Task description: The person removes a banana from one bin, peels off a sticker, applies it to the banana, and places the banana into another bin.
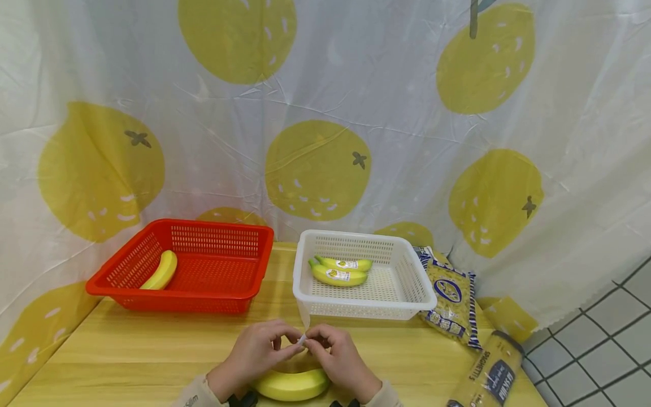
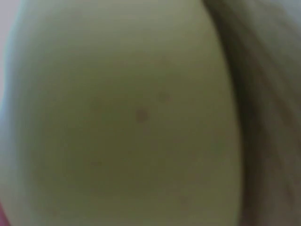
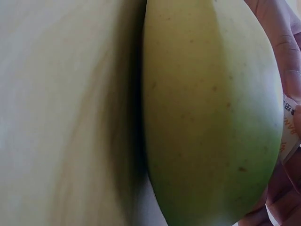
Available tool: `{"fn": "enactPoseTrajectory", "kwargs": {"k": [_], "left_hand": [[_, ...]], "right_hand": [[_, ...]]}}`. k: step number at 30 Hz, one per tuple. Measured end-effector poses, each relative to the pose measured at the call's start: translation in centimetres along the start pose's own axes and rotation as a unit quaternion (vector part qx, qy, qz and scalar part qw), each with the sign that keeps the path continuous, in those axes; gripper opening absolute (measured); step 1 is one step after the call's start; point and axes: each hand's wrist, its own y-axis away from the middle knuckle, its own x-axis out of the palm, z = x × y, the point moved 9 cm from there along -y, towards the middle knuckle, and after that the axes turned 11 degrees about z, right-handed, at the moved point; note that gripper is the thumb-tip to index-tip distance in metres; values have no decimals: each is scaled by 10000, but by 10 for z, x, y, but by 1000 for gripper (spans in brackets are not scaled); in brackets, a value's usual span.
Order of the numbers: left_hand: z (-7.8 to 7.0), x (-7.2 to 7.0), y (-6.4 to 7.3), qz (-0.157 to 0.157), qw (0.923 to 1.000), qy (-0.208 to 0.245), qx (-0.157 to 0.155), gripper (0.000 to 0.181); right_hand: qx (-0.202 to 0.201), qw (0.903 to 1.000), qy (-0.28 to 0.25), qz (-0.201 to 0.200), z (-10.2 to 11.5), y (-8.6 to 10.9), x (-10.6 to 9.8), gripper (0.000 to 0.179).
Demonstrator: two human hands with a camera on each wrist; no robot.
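Between both hands, in the head view, is a small white banana sticker [image 1: 302, 340]. A pale, thin strip [image 1: 305, 317] runs up from it toward the white basket. My left hand [image 1: 261, 346] pinches the sticker from the left, while my right hand [image 1: 339, 355] pinches it from the right with thumb and finger. Below them a yellow banana [image 1: 292, 385] lies on the table. It fills much of the right wrist view, where printed letters show on the sticker [image 3: 289, 123]. The left wrist view is a blurred close-up of a yellow-green surface.
A red basket [image 1: 218, 302] holding one banana [image 1: 161, 271] stands at the back left. Beside it, a white basket [image 1: 356, 308] contains two stickered bananas [image 1: 339, 276]. Farther right are a pasta bag [image 1: 450, 299] and a spaghetti pack [image 1: 490, 373]. A lemon-print curtain [image 1: 396, 186] hangs behind.
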Motion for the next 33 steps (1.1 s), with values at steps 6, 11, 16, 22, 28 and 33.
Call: {"fn": "enactPoseTrajectory", "kwargs": {"k": [6,11,16,22,28,33], "left_hand": [[1,1,0,92,10000,3,-4,17],[3,3,1,109,9999,-28,-30,18],[4,3,1,65,9999,-88,-42,18],[3,2,1,61,9999,-109,5,17],[2,1,1,85,9999,-72,15,16],[2,0,1,105,9999,-3,-31,16]], "right_hand": [[-50,10000,63,-29,0,0,0,11],[-112,9999,100,-72,1,1,0,10],[-135,9998,100,-138,3,1,-1,11],[-177,9997,97,-171,3,1,-1,10],[-81,9997,206,-132,2,1,-1,10],[-62,9996,254,-142,1,2,-2,11]]}}
